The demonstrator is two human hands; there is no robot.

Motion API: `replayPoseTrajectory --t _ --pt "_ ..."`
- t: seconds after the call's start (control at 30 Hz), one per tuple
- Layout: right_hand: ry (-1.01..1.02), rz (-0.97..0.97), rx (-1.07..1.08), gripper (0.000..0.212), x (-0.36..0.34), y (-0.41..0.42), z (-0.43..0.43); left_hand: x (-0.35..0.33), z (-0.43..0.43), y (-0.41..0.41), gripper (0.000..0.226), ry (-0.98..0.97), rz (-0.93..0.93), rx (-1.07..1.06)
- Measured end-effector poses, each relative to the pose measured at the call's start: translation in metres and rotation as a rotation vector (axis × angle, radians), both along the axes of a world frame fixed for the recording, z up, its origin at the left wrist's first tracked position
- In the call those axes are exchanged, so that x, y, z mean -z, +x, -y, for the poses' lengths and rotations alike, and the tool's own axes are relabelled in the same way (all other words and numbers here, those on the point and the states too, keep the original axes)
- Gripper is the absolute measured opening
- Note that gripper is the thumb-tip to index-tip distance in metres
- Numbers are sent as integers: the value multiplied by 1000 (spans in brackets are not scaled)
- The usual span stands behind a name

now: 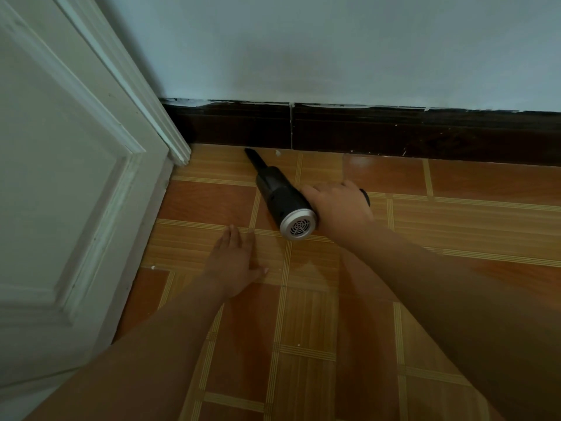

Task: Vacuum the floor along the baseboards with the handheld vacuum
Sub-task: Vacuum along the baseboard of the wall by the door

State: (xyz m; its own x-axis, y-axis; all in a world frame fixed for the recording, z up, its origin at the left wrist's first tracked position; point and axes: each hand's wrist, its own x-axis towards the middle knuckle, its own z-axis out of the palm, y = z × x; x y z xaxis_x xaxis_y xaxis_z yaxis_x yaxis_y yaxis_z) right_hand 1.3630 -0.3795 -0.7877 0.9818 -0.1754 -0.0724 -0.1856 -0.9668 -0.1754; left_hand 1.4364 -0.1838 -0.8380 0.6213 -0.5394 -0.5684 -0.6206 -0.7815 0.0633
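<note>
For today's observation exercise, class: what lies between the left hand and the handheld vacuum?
Nothing but bare tiled floor, as the head view shows; the left hand and the handheld vacuum do not touch.

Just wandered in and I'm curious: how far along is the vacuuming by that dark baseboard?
Early or midway, I'd judge. Nothing shows as clearly finished. In hand: the right hand grips the handheld vacuum, nozzle at the baseboard near the door; the left hand rests flat on the floor. Left: a white crumb beside the nozzle, a speck by the door.
</note>
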Motion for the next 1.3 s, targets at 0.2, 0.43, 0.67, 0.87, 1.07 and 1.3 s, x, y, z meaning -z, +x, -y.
replayPoseTrajectory --t 0.2,0.43,0.67,0.87,1.07,1.3 --pt "0 -29 36 33 -5 -27 6 -5 7 -3 90 25 -12 -28" --pt "-6 -44 94 35 -9 -51 14 -4 14 -8 88 42 3 -70" --pt "-17 -51 101 28 -7 -45 19 -3 22 -13 85 35 31 -22" --pt "-24 -36 110 28 -4 -43 23 -1 28 -15 83 19 25 21" --pt "-51 -45 120 31 -1 -49 30 0 37 -18 80 8 28 34" --pt "-59 -28 104 29 3 -48 34 0 42 -17 80 40 41 41"
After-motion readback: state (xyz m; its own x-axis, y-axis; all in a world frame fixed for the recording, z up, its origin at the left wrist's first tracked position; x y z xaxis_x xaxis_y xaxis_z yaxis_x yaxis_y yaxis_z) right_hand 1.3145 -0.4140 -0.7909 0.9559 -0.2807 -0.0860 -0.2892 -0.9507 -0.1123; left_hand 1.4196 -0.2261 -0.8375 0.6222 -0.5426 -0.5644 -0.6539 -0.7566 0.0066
